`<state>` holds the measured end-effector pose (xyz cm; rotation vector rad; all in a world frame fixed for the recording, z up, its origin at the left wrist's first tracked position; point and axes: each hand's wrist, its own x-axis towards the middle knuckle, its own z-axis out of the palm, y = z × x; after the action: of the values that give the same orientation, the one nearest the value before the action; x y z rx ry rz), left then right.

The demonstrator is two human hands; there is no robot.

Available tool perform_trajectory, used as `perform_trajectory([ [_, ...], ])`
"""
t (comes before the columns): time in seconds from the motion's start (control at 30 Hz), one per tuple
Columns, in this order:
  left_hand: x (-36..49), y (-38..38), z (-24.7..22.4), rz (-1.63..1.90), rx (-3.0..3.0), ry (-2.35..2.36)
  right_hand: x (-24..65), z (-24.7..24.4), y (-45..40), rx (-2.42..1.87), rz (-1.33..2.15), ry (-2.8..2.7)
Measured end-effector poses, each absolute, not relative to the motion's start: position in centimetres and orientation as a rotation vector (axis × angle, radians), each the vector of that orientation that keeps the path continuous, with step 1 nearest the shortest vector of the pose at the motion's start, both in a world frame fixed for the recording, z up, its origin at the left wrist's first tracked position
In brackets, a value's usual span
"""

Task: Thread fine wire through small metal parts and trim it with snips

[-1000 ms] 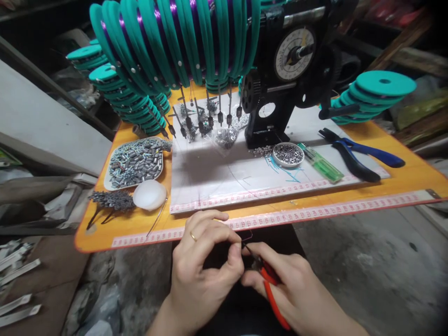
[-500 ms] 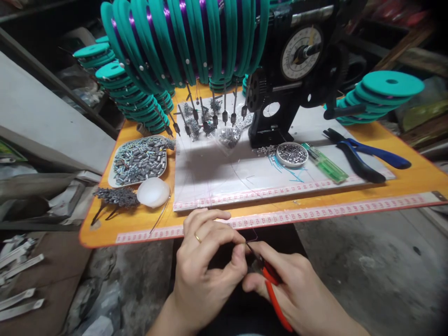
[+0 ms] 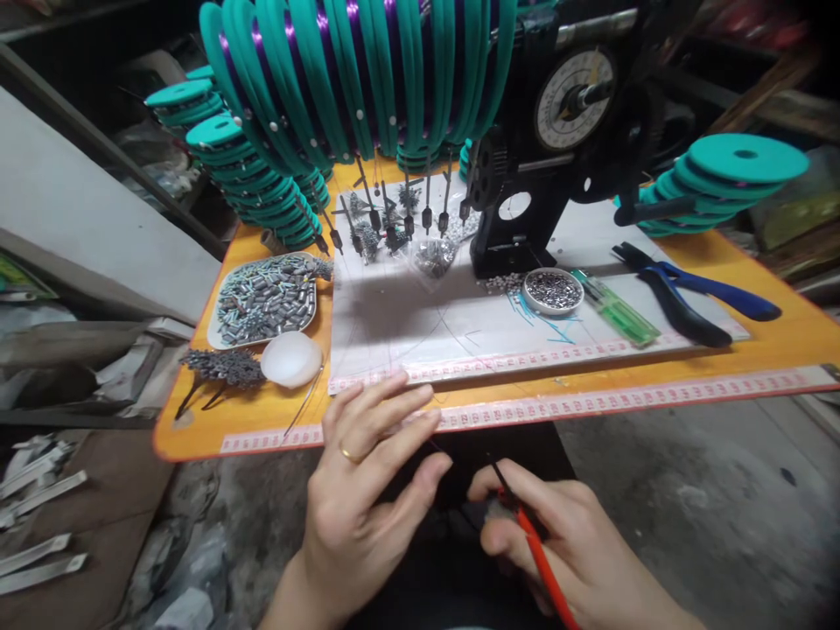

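My left hand (image 3: 364, 490), fingers and thumb apart, hovers at the table's (image 3: 187, 436) near edge; I can't tell whether it holds thread. My right hand (image 3: 577, 529) grips red-handled pliers (image 3: 546, 570) nearby. Purple line (image 3: 323, 26) is wound on far-left spools (image 3: 339, 96); what remains is unclear.

Teal spools (image 3: 338, 96) and the black machine (image 3: 505, 241) block the upper center of the frame; below, the pale board (image 3: 387, 315) offers open room leftward of the round dish (image 3: 555, 312).
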<state>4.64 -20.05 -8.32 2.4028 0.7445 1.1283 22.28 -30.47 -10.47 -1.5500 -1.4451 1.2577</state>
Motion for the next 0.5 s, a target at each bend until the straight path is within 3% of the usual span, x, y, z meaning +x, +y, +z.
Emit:
perform_trajectory([
  [0.2, -0.2, -19.5, -7.6, 1.294, 2.386, 0.929, 23.5, -9.6, -29.1, -1.684, 0.374, -1.894],
  [0.37, -2.0, -19.2, -7.2, 1.054, 2.643, 0.82, 22.9, -9.6, -27.4, -1.691, 0.245, -2.034],
  [0.5, -1.6, -19.3, -7.3, 0.953, 2.858, 0.68, 23.0, -9.2, -28.1, -1.649, 0.349, -1.976],
])
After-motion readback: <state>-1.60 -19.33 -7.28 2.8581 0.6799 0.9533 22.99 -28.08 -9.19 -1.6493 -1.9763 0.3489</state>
